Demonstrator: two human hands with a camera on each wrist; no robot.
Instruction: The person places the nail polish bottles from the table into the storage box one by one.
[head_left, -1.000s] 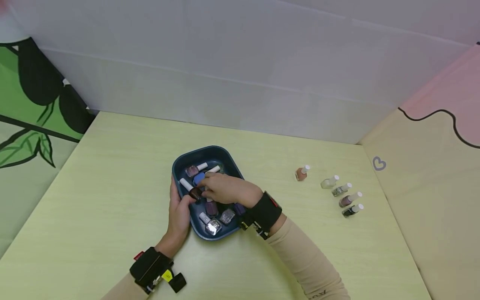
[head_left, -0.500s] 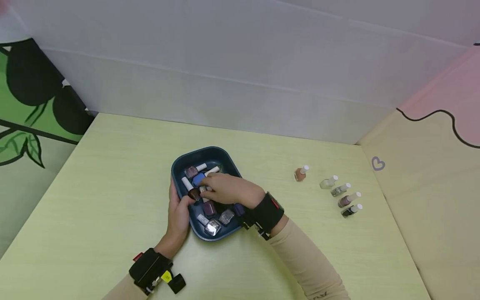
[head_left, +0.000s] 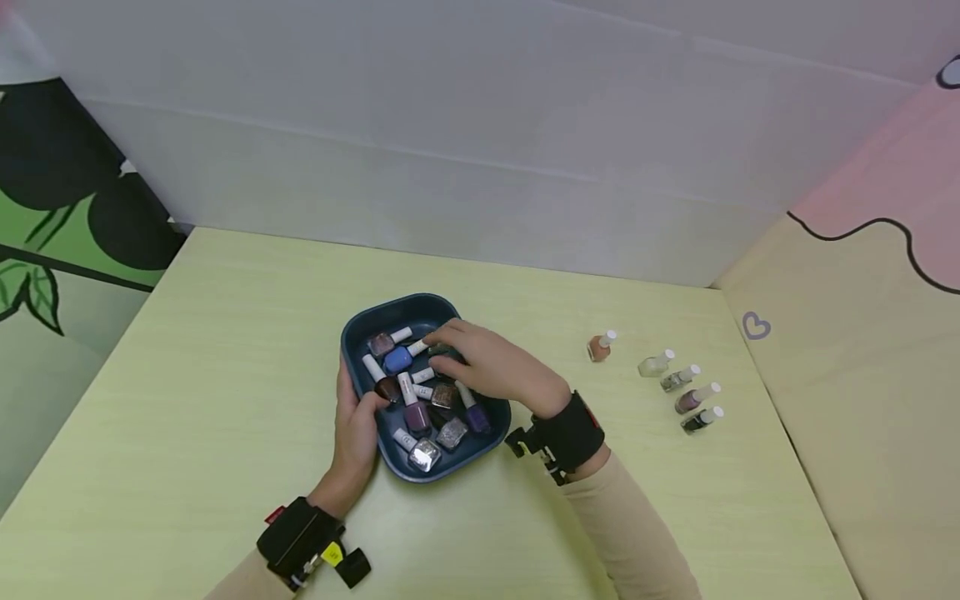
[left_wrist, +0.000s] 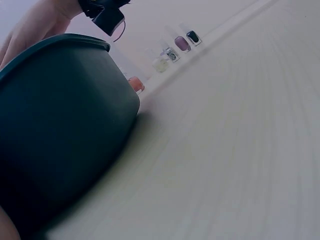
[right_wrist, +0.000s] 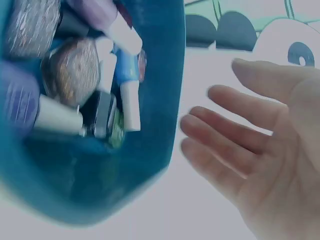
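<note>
My left hand grips the left side of a dark blue plastic tub, thumb over the rim. Inside lie several nail polish bottles with white caps, among them a blue nail polish, a mauve one, a silver glitter one and a violet one. A dark brown-red bottle lies right at my left thumb. Over the tub's right side in the head view is my right hand; the right wrist view shows its fingers spread and holding nothing.
On the table's right, an orange-brown polish stands apart from a slanting row: a clear one, a silver glitter one, a mauve-grey one and a black one. A grey wall borders the back.
My right hand has drawn back from the middle of the tub toward its right side, and its fingers have opened. More bottles show where it was. The left hand keeps its place.
</note>
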